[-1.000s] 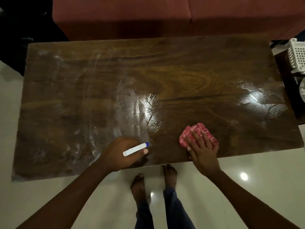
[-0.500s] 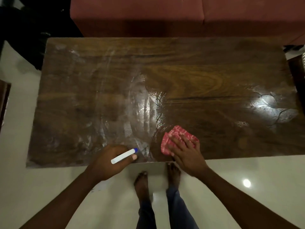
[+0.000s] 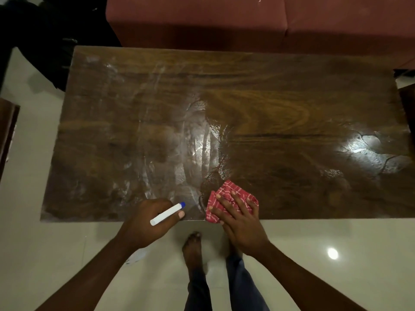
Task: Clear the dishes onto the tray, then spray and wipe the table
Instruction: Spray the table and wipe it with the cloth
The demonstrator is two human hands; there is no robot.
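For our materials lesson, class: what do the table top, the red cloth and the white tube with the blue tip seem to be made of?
Table top: wood or wood veneer, glossy; grain shows, light reflects. Cloth: soft woven fabric, checked, crumpled under the right hand. White tube: probably smooth plastic, held in the left hand.

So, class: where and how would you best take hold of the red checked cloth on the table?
The cloth lies crumpled on the table, its near part under the right hand; probably pinch the bunched folds at its far end, from above.
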